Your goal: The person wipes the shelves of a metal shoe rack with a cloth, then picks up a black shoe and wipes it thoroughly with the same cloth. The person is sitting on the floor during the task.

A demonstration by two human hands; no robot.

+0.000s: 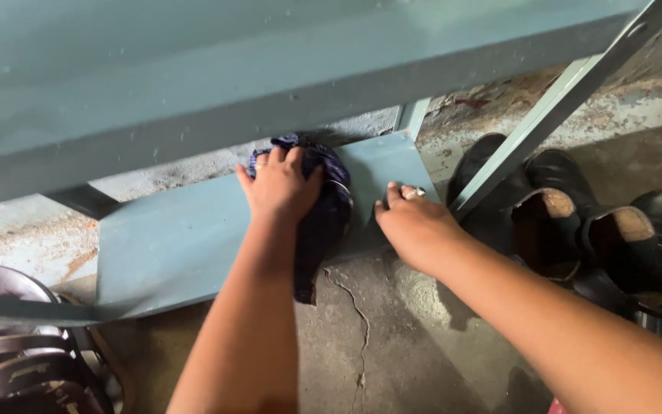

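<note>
Left hand [279, 184] lies flat, fingers together, pressing a dark blue cloth [323, 211] onto the low shelf [185, 238], toward its right end. The cloth lies directly under that hand; its long axis runs from shelf back to front edge, tail hanging over. Right hand [411, 222] rests just beside, fingertips on the shelf's front edge, holding nothing. Black boots [568, 218] stand right.

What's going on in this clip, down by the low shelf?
A person crouches at a pale blue-green metal shelf rack. The left hand presses a dark blue crumpled cloth flat against the rack's bottom shelf, palm down on the fabric. The right hand rests on the shelf's front edge beside the cloth, fingers spread. Several black leather shoes stand on the cracked grey concrete floor to the right.
</note>
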